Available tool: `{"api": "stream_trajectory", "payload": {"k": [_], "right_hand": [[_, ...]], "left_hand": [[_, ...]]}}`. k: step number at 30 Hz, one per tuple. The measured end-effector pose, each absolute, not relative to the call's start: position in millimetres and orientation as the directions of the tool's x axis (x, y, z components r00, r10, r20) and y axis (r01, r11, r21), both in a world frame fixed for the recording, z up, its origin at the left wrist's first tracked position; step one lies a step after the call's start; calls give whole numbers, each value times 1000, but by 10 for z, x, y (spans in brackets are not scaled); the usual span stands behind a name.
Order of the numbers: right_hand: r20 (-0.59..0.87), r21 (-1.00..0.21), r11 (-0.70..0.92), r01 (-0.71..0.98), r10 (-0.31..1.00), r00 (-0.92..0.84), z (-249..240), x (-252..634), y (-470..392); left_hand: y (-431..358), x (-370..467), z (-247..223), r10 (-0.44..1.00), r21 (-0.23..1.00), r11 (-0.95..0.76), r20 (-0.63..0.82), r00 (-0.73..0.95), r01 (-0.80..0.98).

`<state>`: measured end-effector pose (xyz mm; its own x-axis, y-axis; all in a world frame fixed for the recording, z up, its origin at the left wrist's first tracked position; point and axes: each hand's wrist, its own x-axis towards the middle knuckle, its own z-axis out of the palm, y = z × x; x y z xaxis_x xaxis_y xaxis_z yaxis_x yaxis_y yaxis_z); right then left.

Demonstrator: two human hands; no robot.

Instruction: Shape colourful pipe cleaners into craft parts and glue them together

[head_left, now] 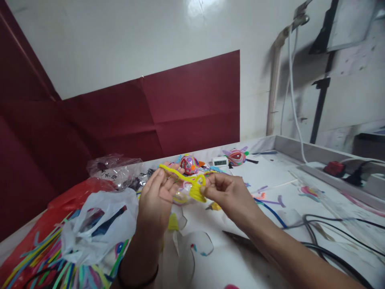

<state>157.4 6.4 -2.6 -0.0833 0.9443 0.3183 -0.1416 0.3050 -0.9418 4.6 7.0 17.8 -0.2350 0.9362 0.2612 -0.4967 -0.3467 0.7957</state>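
A yellow pipe cleaner (176, 172) stretches between my two hands above the table. Its left end is pinched between the thumb and fingers of my left hand (156, 196). My right hand (227, 193) pinches the other part, where the yellow strand is bent into a tight zigzag bundle (197, 192) with a loop on top. Below my left hand, another small yellow piece (173, 222) lies on the white surface, beside thin curved cut-out shapes (202, 243). A yellow-tipped tool (214, 206) lies just under my right hand, which partly hides it.
At left, a white plastic bag (99, 224) and a red bag (81, 192) lie with many coloured pipe cleaners (75, 277). Colourful craft figures (190, 164) and a small digital timer (220, 161) stand at the back. Scissors (240, 239), black cables (331, 218) and a power strip (319, 170) are at right.
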Motion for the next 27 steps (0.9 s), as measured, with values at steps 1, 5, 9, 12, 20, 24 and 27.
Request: {"api": "stream_trajectory", "payload": {"k": [1,5,9,12,20,24,27], "right_hand": [[312,-945,297,-135,944,-107,-34,1564,65],[241,-969,229,-92,956,-168,-43,1537,58],[195,-981,188,-50,958,-209,-68,1518,70],[173,-985,166,-50,961,-214,-115,1503,105],[117,-989,94,-113,969,-219,-154,1490,160],[151,-965,81,-248,949,-277,-131,1509,151],[199,-951,116,-286,939,-281,-113,1539,148]], "left_hand": [[87,28,177,941,783,-329,226,-252,-527],[124,-27,169,919,774,-375,236,-317,-510],[95,-68,186,805,783,-561,440,-398,-267],[41,-99,218,755,784,-613,544,-366,-97],[-312,66,245,772,759,-589,630,-83,277],[-433,183,202,507,226,-631,844,175,742],[-415,168,188,385,20,-574,889,249,819]]}}
